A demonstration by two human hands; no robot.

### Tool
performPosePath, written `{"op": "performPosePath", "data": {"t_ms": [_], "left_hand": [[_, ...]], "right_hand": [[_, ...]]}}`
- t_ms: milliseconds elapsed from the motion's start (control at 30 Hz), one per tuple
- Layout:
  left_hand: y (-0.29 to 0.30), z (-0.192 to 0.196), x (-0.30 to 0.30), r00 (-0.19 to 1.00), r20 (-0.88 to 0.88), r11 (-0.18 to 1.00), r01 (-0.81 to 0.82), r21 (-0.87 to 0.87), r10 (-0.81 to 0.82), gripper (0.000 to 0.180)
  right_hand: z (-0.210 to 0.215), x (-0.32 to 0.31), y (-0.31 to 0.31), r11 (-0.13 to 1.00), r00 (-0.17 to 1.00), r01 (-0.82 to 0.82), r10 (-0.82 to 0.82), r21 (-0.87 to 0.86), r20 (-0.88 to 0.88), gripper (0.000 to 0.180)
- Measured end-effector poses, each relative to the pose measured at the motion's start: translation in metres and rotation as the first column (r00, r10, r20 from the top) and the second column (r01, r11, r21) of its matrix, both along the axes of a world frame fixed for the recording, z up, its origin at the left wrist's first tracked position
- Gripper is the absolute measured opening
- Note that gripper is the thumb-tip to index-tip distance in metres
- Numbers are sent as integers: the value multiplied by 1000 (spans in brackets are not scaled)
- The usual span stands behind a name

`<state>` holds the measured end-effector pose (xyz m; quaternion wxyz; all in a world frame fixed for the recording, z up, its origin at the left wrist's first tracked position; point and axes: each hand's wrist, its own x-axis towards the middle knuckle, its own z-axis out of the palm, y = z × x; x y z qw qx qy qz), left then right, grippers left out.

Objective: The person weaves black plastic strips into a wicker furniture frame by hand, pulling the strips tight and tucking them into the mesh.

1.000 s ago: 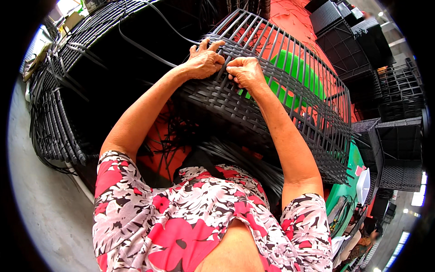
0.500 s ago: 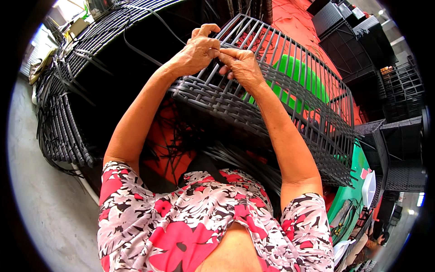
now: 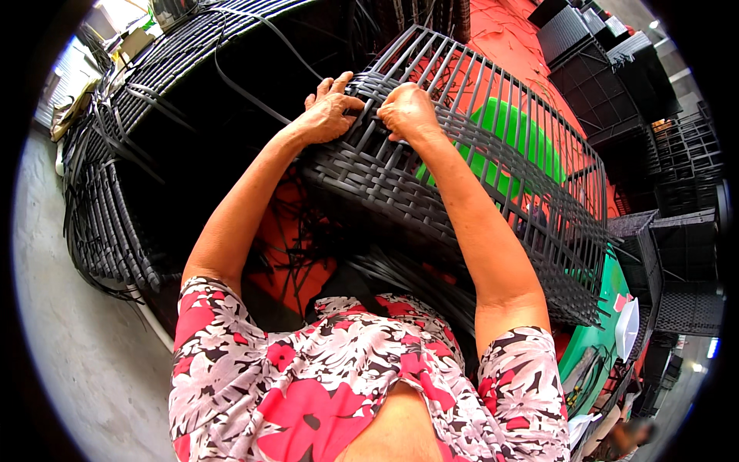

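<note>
Looking down, I see my left hand (image 3: 327,115) and right hand (image 3: 406,112) pinching a black strip on the half-woven wicker frame (image 3: 462,177) over my lap. I think the strips bend easily, while the frame stays stiff; hold near the weave.

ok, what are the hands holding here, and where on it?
Both hands are on the dark woven wicker frame, at the top edge of its woven band. Left hand lies on the weave; right hand is curled there. A pinched strand cannot be told.
</note>
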<state>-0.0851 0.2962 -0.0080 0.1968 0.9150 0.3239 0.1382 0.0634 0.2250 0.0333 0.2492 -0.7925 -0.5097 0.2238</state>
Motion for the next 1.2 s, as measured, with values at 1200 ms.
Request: {"op": "performPosePath", "data": {"t_ms": [1200], "left_hand": [[55,-21,7,980,175,893,-11,-450,100,19]], "right_hand": [[-19,-23,18,915,958,37,82,401,-275,12]]}}
